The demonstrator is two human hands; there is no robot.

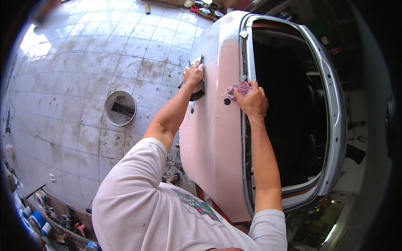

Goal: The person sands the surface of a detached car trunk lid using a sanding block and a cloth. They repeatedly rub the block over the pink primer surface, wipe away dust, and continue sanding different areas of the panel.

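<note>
At left edge of car panel (220,138), left hand (194,75) clasps sanding block (198,93); right hand (253,103) clutches cloth (238,89). Sanding, apparently; next: flat contact.

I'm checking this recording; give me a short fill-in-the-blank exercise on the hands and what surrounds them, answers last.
1. The left hand holds a dark block, while the crumpled purplish wad is in the ____ one.
2. The car's body panel is mostly coloured ____.
3. A dark flat piece lies inside the round, pale ____.
4. The floor is laid with square ____.

Missing words: right; pink; bucket; tiles.
</note>
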